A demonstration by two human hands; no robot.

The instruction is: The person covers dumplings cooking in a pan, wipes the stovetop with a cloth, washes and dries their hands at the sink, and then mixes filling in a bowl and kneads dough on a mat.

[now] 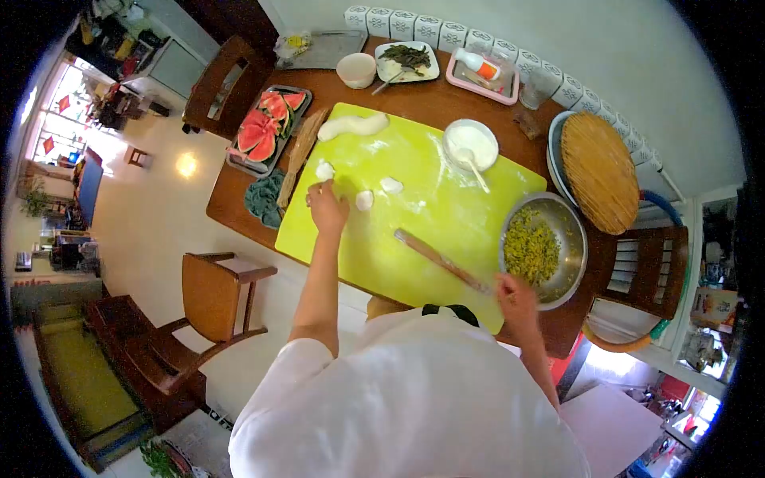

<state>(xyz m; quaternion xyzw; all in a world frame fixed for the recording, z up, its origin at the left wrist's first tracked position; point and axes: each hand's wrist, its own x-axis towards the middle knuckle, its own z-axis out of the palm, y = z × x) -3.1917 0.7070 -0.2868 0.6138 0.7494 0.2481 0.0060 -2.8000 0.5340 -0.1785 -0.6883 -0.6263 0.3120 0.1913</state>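
Note:
On the yellow-green mat, my left hand is near the left side, fingers curled, just below a small white dough piece. Whether it grips anything is too small to tell. Two flattened dough pieces lie to its right, and a thick dough roll rests at the mat's top left. A wooden rolling pin lies slantwise, its lower end close to my right hand. That hand is blurred, at the lower left rim of a steel bowl of chopped yellow-green filling.
A flour bowl with a spoon stands on the mat's upper right. Around it are a watermelon tray, green cloth, white bowl, plate of greens, pink tray, glass and round woven lid. Chairs flank the table.

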